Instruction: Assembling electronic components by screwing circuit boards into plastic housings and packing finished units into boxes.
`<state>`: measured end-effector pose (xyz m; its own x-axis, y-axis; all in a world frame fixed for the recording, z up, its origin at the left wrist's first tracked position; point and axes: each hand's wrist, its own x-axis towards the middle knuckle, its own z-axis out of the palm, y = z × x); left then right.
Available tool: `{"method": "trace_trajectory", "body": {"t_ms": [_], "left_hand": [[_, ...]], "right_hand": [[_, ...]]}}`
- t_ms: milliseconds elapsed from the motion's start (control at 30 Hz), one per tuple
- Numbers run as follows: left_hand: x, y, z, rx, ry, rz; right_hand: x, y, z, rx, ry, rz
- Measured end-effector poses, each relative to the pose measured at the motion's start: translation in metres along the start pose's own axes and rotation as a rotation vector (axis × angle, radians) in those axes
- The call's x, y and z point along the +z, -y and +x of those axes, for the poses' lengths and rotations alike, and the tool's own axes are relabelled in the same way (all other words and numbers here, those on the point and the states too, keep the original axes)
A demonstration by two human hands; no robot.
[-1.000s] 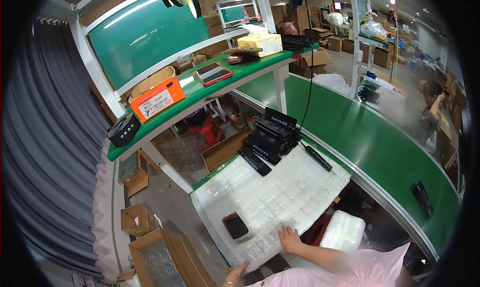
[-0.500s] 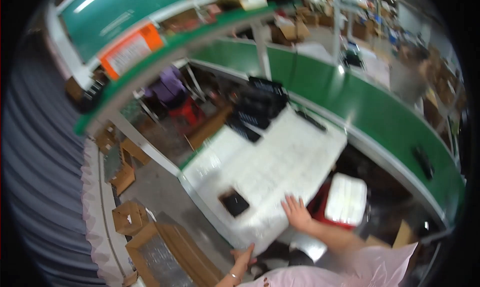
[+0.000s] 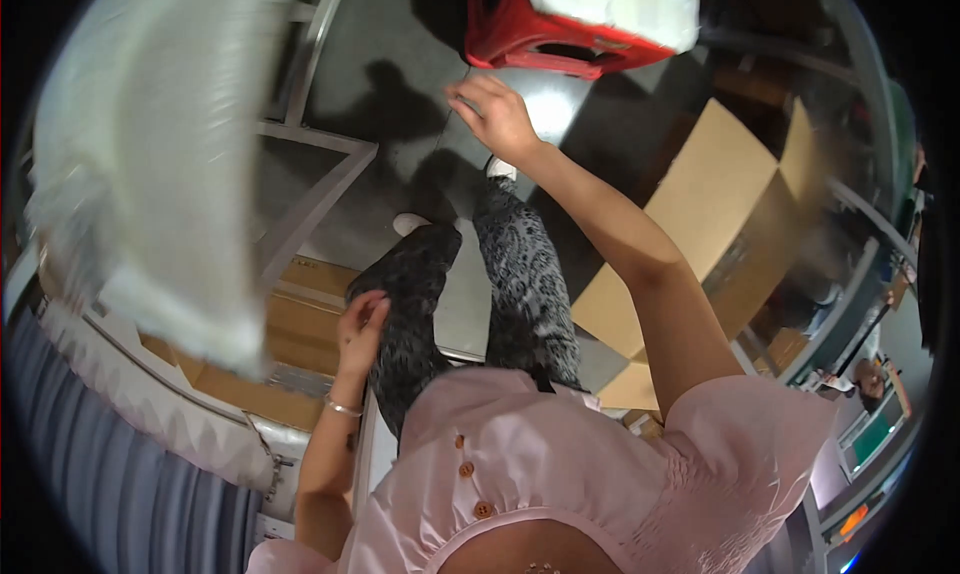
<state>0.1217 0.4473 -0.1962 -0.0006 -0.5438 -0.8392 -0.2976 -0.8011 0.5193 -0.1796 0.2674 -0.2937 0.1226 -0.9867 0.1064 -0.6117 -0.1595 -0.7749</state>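
Note:
My right hand (image 3: pixel 492 116) is stretched out over the grey floor with fingers loosely bent, apart and empty. Just beyond it stands a red plastic stool (image 3: pixel 520 46) with a white padded cover (image 3: pixel 615 4) on its seat; the hand is not touching it. My left hand (image 3: pixel 364 332), a bracelet at its wrist, hangs beside my left thigh, fingers loosely bent, with nothing visible in it. To its left is the white-covered worktable (image 3: pixel 185 174), blurred and separate from the hand.
An open cardboard box (image 3: pixel 715 189) stands to my right, flaps raised. More cardboard (image 3: pixel 290 339) lies low on the left, near a grey curtain (image 3: pixel 130 454). A metal frame bar (image 3: pixel 315 209) runs below the table. My feet are on the grey floor (image 3: pixel 370 104).
The view has swung down and right from the tabletop to my body and the floor. My right hand has left the table surface; my left hand has left the table's near edge.

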Motion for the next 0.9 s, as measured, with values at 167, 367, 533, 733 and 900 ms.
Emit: {"method": "trace_trajectory", "body": {"t_ms": [167, 367, 533, 733, 900], "left_hand": [[0.084, 0.035, 0.179, -0.007, 0.139, -0.048], [0.114, 0.085, 0.395, -0.146, 0.082, -0.521], [0.107, 0.137, 0.492, -0.141, 0.117, -0.833], [0.121, 0.156, 0.517, -0.172, 0.150, -1.050], [0.119, 0.149, 0.510, -0.184, 0.208, -1.172]], "right_hand": [[0.156, -0.179, -0.073, 0.201, 0.247, -0.004], [0.285, -0.311, -0.018, 0.107, 0.427, -0.029], [0.321, -0.340, 0.007, -0.077, 0.332, -0.014], [0.336, -0.337, 0.011, -0.262, 0.441, -0.113], [0.334, -0.331, 0.010, -0.450, 0.395, -0.130]]}}
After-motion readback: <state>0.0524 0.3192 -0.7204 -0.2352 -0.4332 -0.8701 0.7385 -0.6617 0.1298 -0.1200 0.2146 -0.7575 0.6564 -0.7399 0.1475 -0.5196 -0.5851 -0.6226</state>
